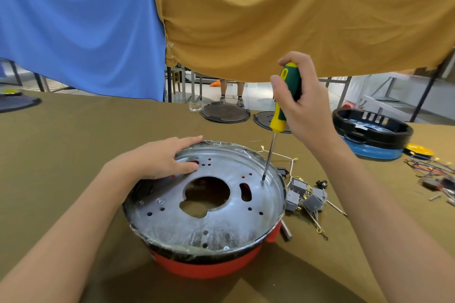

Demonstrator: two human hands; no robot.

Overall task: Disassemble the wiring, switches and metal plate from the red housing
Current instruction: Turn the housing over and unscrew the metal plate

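While the left hand point(160, 160) lay flat with straight fingers on the far-left part of the plate point(204, 194) to hold it steady, the right hand point(301, 98) gripped the screwdriver point(286, 96) with curled fingers, and its tip stood on the right side of the plate, probably on a screw, though the screw itself was too small to see. So the step in hand seemed to be freeing the plate, which sat on top of the red housing point(209, 265) in the middle of the table point(86, 125). The next move would call for firm downward pressure and an upright shaft while turning. The switches point(304, 195) and wires point(317, 221) lay already outside, just right of the housing. Through the central hole of the plate the housing inside looked dark, and I could not tell what was in it.
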